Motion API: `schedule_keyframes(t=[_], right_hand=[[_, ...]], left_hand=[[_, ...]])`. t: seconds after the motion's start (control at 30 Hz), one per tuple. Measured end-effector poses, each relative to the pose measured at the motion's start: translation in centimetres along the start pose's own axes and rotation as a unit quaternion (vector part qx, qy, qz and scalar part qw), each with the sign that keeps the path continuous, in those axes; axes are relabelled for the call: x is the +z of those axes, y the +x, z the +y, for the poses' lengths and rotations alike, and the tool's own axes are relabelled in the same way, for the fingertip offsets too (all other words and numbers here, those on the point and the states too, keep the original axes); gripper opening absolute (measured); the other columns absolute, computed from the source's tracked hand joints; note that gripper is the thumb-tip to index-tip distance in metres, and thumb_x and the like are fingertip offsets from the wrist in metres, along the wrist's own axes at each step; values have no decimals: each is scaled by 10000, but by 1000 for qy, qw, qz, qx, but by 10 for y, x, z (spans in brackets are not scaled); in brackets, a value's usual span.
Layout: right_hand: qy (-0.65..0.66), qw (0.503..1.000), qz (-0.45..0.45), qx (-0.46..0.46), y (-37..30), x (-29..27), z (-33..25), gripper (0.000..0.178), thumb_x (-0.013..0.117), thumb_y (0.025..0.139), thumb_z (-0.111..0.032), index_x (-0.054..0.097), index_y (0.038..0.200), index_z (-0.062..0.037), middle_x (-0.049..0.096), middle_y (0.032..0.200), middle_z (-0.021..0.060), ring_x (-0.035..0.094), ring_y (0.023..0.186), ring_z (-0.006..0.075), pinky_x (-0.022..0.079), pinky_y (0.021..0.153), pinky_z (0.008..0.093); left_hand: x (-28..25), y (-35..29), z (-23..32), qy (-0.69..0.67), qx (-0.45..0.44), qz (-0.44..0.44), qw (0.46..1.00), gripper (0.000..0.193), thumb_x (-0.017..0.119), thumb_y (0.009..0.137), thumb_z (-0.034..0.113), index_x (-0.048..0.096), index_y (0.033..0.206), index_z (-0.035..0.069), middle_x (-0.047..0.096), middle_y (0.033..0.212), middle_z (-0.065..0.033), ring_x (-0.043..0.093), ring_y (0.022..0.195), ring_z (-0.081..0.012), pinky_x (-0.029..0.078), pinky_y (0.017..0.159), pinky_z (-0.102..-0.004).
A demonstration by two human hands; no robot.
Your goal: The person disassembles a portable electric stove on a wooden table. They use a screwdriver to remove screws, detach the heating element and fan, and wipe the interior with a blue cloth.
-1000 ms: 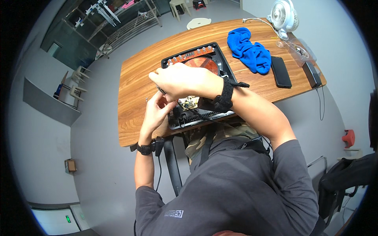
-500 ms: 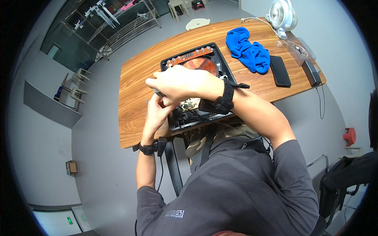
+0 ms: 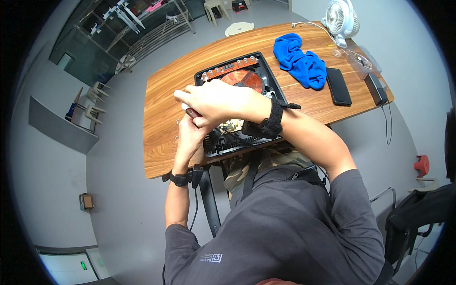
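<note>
An induction cooker (image 3: 272, 78) lies opened on the table, its copper coil (image 3: 243, 80), orange control strip (image 3: 228, 69) and circuit board (image 3: 231, 126) exposed. Over its left side my right hand (image 3: 221, 102) is closed around a screwdriver (image 3: 193, 112). Only a dark red piece of the handle shows; the shaft and tip are hidden under the hand. Right below, my left hand (image 3: 190, 135) is closed, fingertips pinched together against the right hand's grip. What they pinch is covered. Small metal screws (image 3: 176, 137) lie on the wood beside the left hand.
The wooden table (image 3: 161, 102) also bears a crumpled blue cloth (image 3: 301, 64), a black phone (image 3: 337, 86), a black power adapter (image 3: 376, 89), a clear plastic box (image 3: 363, 59) and a white fan (image 3: 340, 21). A black cable (image 3: 242, 141) crosses the cooker's near edge.
The visible part of the screwdriver handle has gone from black with pale marks to dark red, so it has turned in my right hand. Both hands otherwise stay almost in place.
</note>
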State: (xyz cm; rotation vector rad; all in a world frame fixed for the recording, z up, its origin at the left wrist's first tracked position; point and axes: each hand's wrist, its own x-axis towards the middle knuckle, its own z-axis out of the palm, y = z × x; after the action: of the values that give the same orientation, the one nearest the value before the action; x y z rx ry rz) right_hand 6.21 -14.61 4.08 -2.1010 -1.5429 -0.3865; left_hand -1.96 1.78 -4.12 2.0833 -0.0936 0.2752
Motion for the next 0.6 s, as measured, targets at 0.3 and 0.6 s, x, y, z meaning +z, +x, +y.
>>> schedule_keyframes(t=[0.3,0.6], right_hand=[[41,994,-103,15,0,-6,5,455,736,849,-361,552,1103,-32,682,836,202,706,781,395,568,658,459],[-7,999,-15,29,2,-5,-1,446,733,857,-360,541,1047,-6,680,823,181,702,748,369,565,635,440]], left_hand=[[-10,-9,-9,-38,-21,-43,998,143,726,908,70,674,971,-47,697,855,-44,645,833,-102,527,751,-287],[2,-4,18,80,37,-10,996,106,778,879,70,765,946,-11,707,794,-11,636,740,-80,494,672,-255]])
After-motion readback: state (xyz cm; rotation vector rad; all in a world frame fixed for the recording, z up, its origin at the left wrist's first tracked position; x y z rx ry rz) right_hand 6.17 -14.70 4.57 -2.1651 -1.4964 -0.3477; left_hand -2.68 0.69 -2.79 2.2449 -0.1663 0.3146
